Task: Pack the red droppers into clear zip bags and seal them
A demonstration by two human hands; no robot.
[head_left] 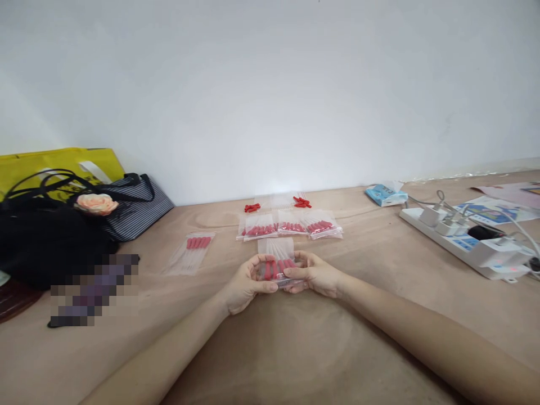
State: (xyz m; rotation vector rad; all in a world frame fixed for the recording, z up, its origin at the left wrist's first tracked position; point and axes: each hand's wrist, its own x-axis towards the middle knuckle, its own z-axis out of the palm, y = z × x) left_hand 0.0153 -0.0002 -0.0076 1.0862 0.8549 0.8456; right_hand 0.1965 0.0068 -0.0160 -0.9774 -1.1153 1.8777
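A clear plastic bag (pixel 276 247) with several red pieces inside is held between my two hands, its bottom edge toward me. My left hand (pixel 248 284) grips its left side, thumb along the near edge. On the right side my right hand (pixel 315 274) pinches it, thumb on top and fingers beneath. Just beyond lie filled bags: one at left (pixel 259 228), one in the middle (pixel 292 225) and one at right (pixel 323 226). Another bag with red pieces (pixel 192 253) lies flat to the left. Farther back are two loose red piles, left (pixel 252 208) and right (pixel 301 202).
On the left stand a yellow bag (pixel 63 163), a striped bag (pixel 139 208) and a black bag (pixel 50 242) with a flower. A blue tissue pack (pixel 385 194), a white power strip (pixel 455 244) with plugs and cables, and papers (pixel 498 211) are at the right. A wall rises behind the table (pixel 270 360).
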